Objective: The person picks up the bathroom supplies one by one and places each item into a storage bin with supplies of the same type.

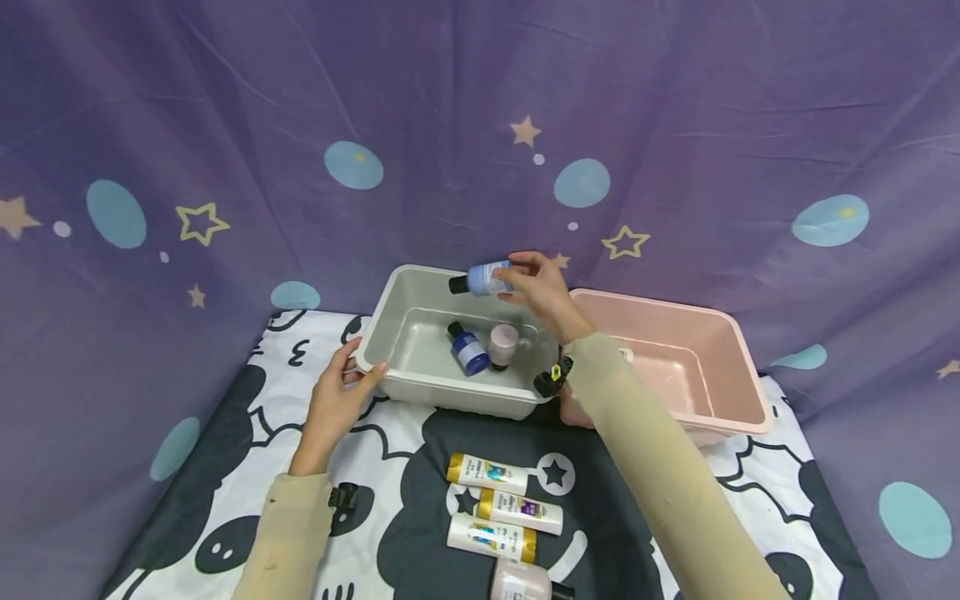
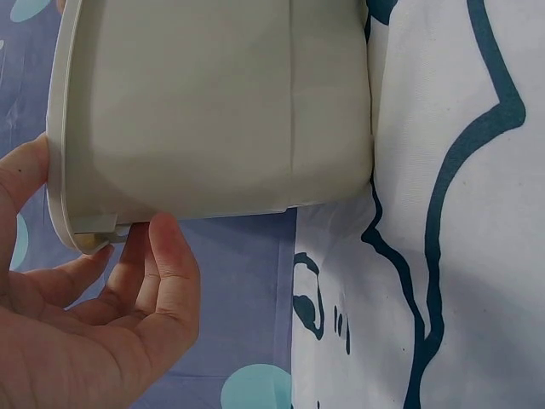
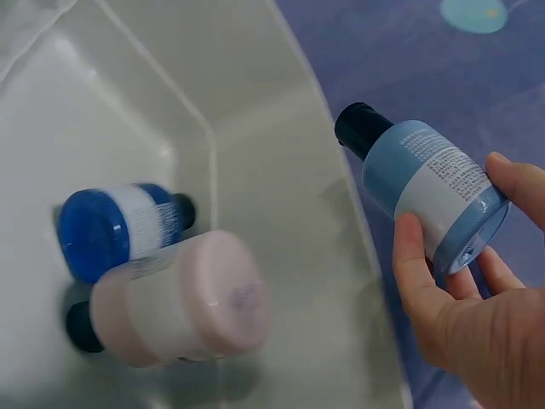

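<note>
at the near edge, a pale pink bottle (image 1: 519, 581) with a black cap lies on its side, partly cut off by the edge of the view. just past it lie three white tubes with gold caps. the nearest tube (image 1: 480, 533) has its cap to the right. the middle tube (image 1: 528, 511) and the far tube (image 1: 491, 475) have their caps to the left. they all lie on a black and white cloth (image 1: 405, 492) with cartoon faces on it.

farther on, at the left, the left hand (image 1: 335, 404) grips the near left corner of a grey bin (image 1: 450, 387). its thumb is on the rim and its fingers are bent under it. two bottles lie inside the bin: a dark blue bottle (image 1: 471, 352) on the left and a small pink bottle (image 1: 503, 344) on the right, close together. i cannot tell if they touch. a pink bin (image 1: 712, 342) sits just to the right of the grey one.

at the far side of the grey bin, the right hand (image 1: 543, 287) holds a light blue bottle (image 1: 483, 280) up in the air. its thumb and fingers wrap the bottom end, and the black cap points left. a purple curtain (image 1: 450, 100) with stars and blue spots hangs farthest back.
</note>
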The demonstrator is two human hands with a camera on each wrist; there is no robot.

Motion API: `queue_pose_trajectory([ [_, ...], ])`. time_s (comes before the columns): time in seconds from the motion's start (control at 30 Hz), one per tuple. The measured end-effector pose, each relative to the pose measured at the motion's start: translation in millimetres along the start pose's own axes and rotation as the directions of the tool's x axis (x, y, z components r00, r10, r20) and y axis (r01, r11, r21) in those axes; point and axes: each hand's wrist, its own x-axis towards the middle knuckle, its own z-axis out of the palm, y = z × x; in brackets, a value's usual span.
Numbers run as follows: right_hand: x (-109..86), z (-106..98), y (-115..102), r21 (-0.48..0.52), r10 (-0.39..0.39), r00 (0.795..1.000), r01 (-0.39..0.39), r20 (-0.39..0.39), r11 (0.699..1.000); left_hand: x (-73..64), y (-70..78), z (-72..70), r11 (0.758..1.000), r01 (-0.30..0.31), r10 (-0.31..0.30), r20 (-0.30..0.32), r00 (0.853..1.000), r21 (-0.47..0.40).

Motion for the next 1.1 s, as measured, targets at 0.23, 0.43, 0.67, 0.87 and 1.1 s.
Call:
queue_pose_trajectory([
  [0.23, 5.2, 0.1, 16.8, -0.005, 0.08, 0.997, -0.08, -0.02, 0.997, -0.7, 1.5, 0.9, 1.0, 0.002, -0.002, -0.007, 1.0, -0.001],
  [0.43, 4.9, -1.0, 20.7, 0.013, 0.092, 0.995, -0.091, -0.035, 0.996, -1.4, 2.0, 0.3, 1.0, 0.006, -0.006, -0.006, 1.0, 0.005],
  [0.67, 1.2, 1.5, 14.0, 0.034, 0.069, 0.996, -0.067, -0.06, 0.997, -1.5, 1.9, -0.1, 1.0, 0.007, -0.007, -0.01, 1.0, 0.002],
  [0.87, -16.1, 0.2, -7.0, -0.02, 0.034, 0.999, -0.034, 0.012, 0.999, -0.7, 0.9, 0.3, 1.0, 0.012, -0.012, -0.009, 1.0, -0.001],
  [1.1, -59.7, -10.4, -32.3, -0.046, -0.102, 0.989, 0.108, 0.107, 0.993, -1.0, 1.5, 0.3, 1.0, 0.012, -0.012, -0.006, 1.0, 0.002],
])
